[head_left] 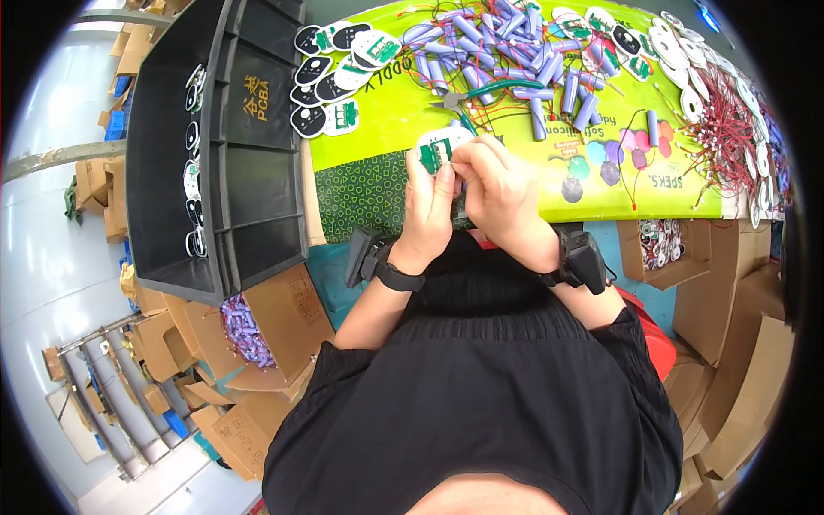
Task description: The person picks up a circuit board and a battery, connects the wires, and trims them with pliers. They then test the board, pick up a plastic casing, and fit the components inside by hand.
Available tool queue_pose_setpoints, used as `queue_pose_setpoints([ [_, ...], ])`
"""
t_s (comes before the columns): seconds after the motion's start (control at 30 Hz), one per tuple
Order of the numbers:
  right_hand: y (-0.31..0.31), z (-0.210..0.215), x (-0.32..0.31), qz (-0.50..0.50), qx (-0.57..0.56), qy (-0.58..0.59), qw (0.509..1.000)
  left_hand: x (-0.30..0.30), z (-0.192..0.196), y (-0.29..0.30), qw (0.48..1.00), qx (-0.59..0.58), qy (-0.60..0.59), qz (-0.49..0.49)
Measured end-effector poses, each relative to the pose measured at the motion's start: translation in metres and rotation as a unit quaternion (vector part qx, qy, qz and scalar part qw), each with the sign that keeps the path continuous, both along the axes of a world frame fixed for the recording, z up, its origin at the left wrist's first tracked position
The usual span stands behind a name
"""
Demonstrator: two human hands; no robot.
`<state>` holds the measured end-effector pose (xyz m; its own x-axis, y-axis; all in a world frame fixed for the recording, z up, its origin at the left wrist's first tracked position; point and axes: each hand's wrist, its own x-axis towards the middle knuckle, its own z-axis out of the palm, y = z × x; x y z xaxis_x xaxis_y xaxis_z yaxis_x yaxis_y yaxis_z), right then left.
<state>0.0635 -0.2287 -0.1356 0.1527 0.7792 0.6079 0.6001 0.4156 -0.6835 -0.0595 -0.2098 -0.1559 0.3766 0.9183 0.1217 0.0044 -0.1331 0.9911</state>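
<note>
**Holding the White Rounded Part with Green Circuit Board** (442,144)

You are gripping the part between the thumb and fingers of your left hand (427,210), over the near side of the surface (384,137), which is bearing a yellow-green printed covering. Your right hand (505,189) is working at the part's right side, its thumb and forefinger pinching narrowly together; whatever is sitting between them is hidden, so its identity cannot be told. Metal pliers with green handles (493,88) are lying just beyond the part. Behind them, purple cylindrical cells (506,43) are forming a loose pile. A black ribbed plastic crate (266,172) is standing to your left; thin red wires (730,129) are lying heaped to your right.
</note>
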Motion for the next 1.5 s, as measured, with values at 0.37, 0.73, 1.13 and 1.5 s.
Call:
queue_pose_setpoints([
  [0.37, -0.009, 0.0, 0.01, 0.01, -0.094, 0.09, 0.991, 0.006, -0.001, 0.004, 0.977, -0.116, -0.177, 0.027],
  [0.73, -0.011, -0.003, 0.012, 0.011, -0.127, 0.115, 0.985, 0.011, 0.001, 0.001, 0.977, -0.105, -0.177, 0.059],
  [1.13, -0.007, 0.002, 0.014, 0.018, -0.045, 0.016, 0.999, 0.012, 0.002, -0.001, 0.98, -0.108, -0.162, 0.048],
  [1.5, -0.01, 0.014, 0.023, 0.128, -0.239, 0.132, 0.953, 0.012, 0.015, 0.007, 0.992, 0.092, -0.039, 0.074],
])
